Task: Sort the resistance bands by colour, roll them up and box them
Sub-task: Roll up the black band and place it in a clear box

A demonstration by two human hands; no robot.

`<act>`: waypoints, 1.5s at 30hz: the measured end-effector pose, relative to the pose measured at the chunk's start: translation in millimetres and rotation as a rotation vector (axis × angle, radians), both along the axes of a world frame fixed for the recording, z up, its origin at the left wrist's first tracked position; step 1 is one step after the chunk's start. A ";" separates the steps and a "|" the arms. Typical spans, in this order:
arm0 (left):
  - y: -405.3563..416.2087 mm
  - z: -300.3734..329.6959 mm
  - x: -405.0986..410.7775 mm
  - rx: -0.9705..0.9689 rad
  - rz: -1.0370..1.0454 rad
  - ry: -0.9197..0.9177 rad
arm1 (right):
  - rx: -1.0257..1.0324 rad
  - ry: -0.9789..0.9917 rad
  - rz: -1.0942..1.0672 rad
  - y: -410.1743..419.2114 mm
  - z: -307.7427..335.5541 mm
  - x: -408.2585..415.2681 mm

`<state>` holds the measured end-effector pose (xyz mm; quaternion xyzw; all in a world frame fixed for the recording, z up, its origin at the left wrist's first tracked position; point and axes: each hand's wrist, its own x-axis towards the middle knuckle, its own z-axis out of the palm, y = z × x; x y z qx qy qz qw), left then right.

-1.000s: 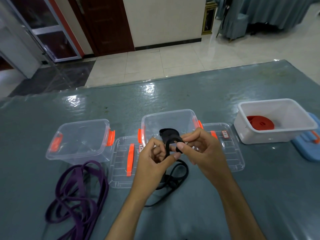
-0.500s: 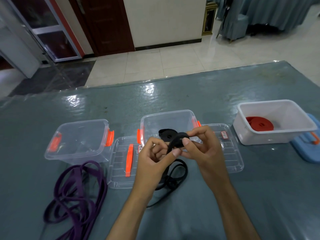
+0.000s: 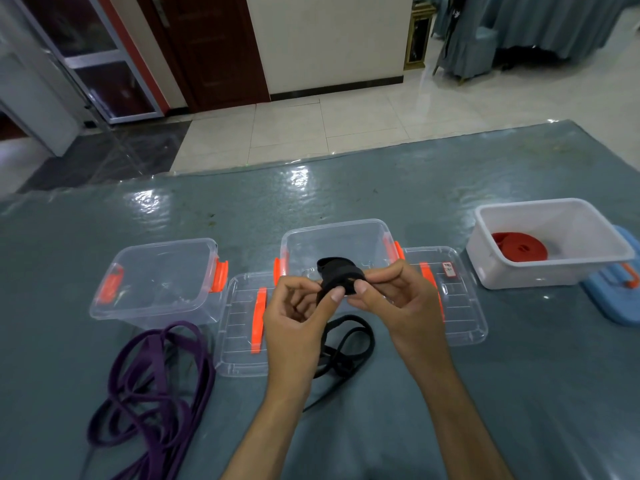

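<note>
Both the left hand (image 3: 294, 317) and the right hand (image 3: 398, 299) pinch the black band (image 3: 337, 277) at the middle box's (image 3: 346, 233) near rim; free bench (image 3: 519, 393) lies at 4 o'clock.

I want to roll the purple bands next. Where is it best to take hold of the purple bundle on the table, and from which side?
Probably at the rounded far loops of the purple bands, just in front of the left clear box. There the strands lie together in a neat bend, while nearer the table edge they cross and tangle. Come from above with the left hand, which is closer, once it lets go of the black band.
</note>
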<state>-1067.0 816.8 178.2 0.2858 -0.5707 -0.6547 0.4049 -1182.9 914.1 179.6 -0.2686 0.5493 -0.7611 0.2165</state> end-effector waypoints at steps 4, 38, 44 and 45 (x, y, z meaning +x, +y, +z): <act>-1.4 3.4 -0.3 -0.001 0.001 0.029 | -0.037 -0.081 0.029 -2.1 4.1 2.8; 2.1 14.4 -4.4 -0.070 0.008 0.074 | 0.042 0.156 0.045 -1.4 10.9 5.2; -2.4 14.7 0.3 -0.163 -0.165 0.032 | -0.051 0.041 -0.011 0.0 13.4 4.9; -3.5 14.3 1.3 -0.197 -0.178 0.014 | -0.032 0.022 0.004 1.4 11.6 3.5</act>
